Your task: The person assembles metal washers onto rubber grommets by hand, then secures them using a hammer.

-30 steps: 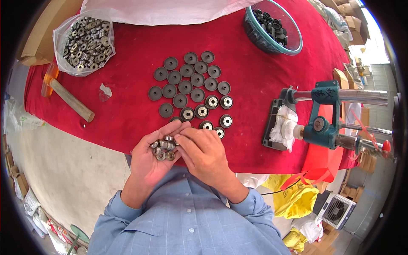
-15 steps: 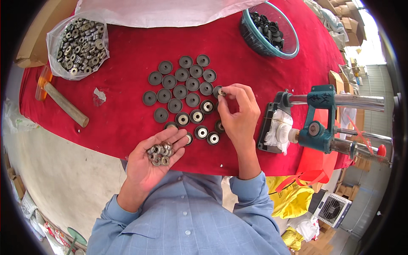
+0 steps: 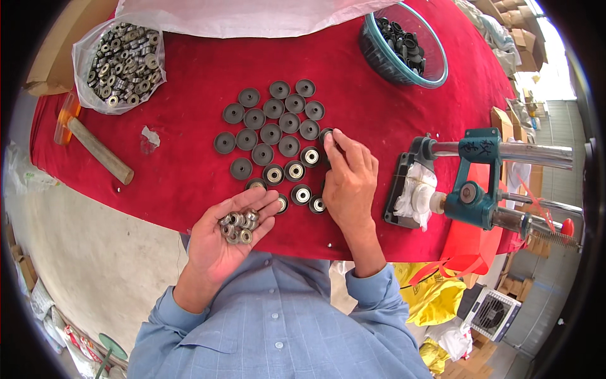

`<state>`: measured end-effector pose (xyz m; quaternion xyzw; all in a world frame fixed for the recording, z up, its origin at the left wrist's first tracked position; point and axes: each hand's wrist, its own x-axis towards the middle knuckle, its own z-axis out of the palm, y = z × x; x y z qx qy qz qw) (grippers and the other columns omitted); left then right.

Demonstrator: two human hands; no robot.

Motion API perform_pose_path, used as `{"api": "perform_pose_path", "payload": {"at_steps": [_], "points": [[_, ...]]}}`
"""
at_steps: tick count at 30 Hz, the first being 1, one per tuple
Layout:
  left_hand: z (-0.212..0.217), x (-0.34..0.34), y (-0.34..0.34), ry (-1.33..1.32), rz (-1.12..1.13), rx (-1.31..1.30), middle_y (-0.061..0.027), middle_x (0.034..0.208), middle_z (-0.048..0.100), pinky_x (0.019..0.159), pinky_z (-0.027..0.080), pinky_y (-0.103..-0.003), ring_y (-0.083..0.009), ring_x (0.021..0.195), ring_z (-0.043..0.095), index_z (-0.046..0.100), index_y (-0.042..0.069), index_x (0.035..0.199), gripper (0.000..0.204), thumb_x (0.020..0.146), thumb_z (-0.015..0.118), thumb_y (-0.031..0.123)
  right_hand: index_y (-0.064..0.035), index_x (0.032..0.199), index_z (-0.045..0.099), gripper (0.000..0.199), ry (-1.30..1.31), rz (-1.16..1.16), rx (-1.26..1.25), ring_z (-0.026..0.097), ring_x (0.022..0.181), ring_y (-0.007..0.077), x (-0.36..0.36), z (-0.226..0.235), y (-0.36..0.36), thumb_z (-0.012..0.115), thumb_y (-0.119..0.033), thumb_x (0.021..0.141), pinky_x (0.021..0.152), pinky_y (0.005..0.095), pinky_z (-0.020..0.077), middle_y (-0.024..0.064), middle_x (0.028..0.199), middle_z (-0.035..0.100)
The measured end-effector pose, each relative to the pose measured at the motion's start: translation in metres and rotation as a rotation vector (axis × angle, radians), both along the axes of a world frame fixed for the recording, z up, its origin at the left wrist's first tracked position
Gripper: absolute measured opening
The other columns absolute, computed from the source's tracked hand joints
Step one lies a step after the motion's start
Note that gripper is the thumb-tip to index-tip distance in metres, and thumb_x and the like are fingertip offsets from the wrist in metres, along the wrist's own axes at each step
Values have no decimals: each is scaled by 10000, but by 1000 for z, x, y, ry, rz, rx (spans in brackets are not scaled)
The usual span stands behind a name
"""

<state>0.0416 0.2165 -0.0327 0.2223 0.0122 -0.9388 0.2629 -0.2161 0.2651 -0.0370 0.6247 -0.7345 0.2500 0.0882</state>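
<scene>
My left hand (image 3: 221,243) is palm up, fingers slightly curled, cradling several small metal ball bearings (image 3: 238,226). It hovers over the near edge of the red-covered table. To its right, my right hand (image 3: 352,180) points down, fingers bunched at a dark round cup (image 3: 325,134) on the right side of a cluster. Its thumb and whatever lies under the fingertips are hidden. Several dark grey cups (image 3: 271,133) in that cluster lie face up with a bare centre hub. Nearer me, several cups hold a shiny bearing (image 3: 294,170) in the middle.
A clear bag of bearings (image 3: 120,69) sits at the far left, above a wooden-handled hammer (image 3: 101,151). At the far right is a teal-rimmed bowl (image 3: 435,44) of black parts. A green hand press (image 3: 473,180) stands right of my right hand. White sheeting (image 3: 252,19) covers the far edge.
My right hand has turned knuckles up and lowered its fingertips onto the cup; the bearing it pinched is now out of sight. My left hand stays almost still with its bearings.
</scene>
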Motion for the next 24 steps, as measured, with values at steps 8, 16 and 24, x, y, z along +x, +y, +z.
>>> {"api": "perform_pose_path", "payload": {"at_steps": [8, 16, 24], "points": [[0, -3, -2, 5, 20, 13, -295, 1571, 547, 1241, 452, -503, -410, 1481, 525, 549, -103, 1505, 528, 1116, 442, 239, -68, 1328, 736, 526, -125, 12, 61, 650, 1256, 291, -13, 3, 0, 627, 70, 832, 1055, 441, 464, 85, 1387, 692], [-6, -1, 0, 44, 21, -7, -293, 1584, 535, 1238, 458, -502, -413, 1486, 519, 538, -106, 1512, 531, 1112, 451, 233, -87, 1401, 704, 653, -219, -8, 40, 636, 1302, 316, -8, -7, 8, 588, 143, 801, 1092, 464, 468, 99, 1431, 675], [-6, 1, 0, 67, 15, -4, -300, 1594, 519, 1241, 457, -502, -407, 1496, 511, 540, -105, 1508, 519, 1116, 450, 224, -64, 1452, 672, 674, -320, -13, -14, 650, 1313, 344, -18, 5, 11, 555, 143, 821, 1124, 464, 472, 160, 1429, 682]]}}
